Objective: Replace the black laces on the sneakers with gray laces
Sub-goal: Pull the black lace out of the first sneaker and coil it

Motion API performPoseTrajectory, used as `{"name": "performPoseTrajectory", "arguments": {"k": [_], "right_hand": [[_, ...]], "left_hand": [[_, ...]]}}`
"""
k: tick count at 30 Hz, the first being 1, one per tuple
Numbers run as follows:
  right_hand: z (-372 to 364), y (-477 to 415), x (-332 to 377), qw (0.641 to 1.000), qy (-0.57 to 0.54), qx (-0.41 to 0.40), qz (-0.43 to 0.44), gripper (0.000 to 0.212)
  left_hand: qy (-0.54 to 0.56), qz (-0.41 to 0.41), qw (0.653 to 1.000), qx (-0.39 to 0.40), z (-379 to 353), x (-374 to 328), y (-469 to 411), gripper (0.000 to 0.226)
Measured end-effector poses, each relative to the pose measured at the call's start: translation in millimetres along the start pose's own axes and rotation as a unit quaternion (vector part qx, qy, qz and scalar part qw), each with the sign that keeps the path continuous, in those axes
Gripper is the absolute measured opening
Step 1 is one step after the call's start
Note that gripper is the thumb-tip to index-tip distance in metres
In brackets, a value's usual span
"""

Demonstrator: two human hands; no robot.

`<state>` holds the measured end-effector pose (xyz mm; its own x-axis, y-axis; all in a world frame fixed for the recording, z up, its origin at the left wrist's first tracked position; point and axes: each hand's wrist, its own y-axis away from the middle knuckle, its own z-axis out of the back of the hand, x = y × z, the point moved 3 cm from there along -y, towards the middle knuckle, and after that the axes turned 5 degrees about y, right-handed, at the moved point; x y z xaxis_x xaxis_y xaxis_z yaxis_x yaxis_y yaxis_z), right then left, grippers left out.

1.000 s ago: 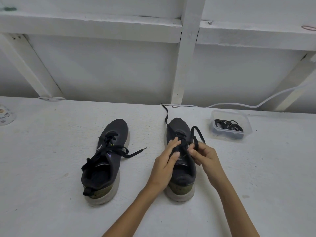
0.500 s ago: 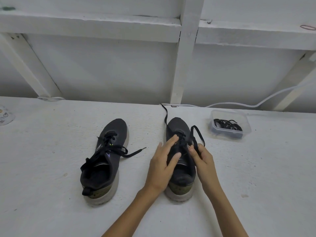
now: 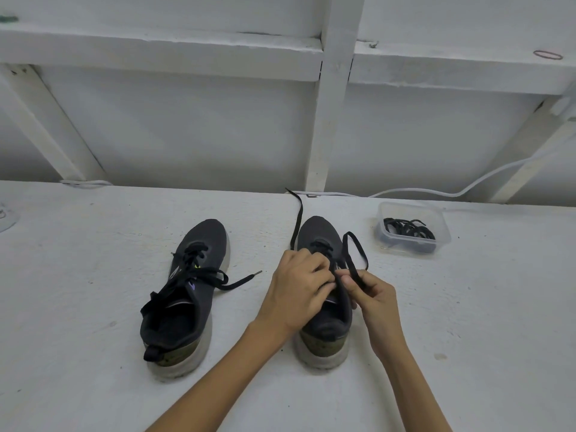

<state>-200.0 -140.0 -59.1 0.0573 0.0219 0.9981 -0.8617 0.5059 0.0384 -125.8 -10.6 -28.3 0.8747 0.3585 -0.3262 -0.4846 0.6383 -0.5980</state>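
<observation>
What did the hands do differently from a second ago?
The left hand curled its straight fingers to grip the black lace over the right sneaker. The right hand kept pinching that lace. The left sneaker and the clear container of laces stayed put.

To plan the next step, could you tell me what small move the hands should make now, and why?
Probably draw the lace out of its next eyelet with the right hand, which pinches a slack loop; the left hand curls over the right sneaker, whose toe crossings are threaded.
</observation>
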Motion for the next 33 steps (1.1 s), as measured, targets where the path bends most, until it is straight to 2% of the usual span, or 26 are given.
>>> {"name": "performPoseTrajectory", "arguments": {"k": [8, 17, 21, 24, 27, 30, 33], "right_hand": [[-6, 1, -1, 0.999, -0.005, -0.029, 0.022, 0.007], [-14, 3, 0, 0.997, 0.017, -0.065, 0.041, 0.015], [-17, -3, -4, 0.996, 0.051, -0.071, 0.034, 0.026], [-16, -5, -6, 0.994, 0.074, -0.078, 0.033, 0.025], [-17, -5, -5, 0.992, 0.09, -0.086, 0.035, 0.027], [-16, -4, -2, 0.993, 0.08, -0.084, 0.034, 0.029], [-11, -2, 2, 0.998, 0.031, -0.057, 0.024, 0.02]], "left_hand": [[-0.042, -0.013, 0.999, 0.018, -1, 4, 1, 0.019], [-0.057, 0.016, 0.998, 0.034, -7, 5, -5, 0.028], [-0.022, 0.022, 0.999, 0.011, -7, 5, -1, 0.025], [0.024, 0.055, 0.998, -0.005, -5, 6, 1, 0.021], [0.021, 0.047, 0.999, -0.012, -5, 5, 0, 0.015], [0.016, 0.045, 0.999, -0.012, -4, 6, -2, 0.014], [-0.004, 0.034, 0.999, -0.002, -5, 5, -4, 0.016]]}}
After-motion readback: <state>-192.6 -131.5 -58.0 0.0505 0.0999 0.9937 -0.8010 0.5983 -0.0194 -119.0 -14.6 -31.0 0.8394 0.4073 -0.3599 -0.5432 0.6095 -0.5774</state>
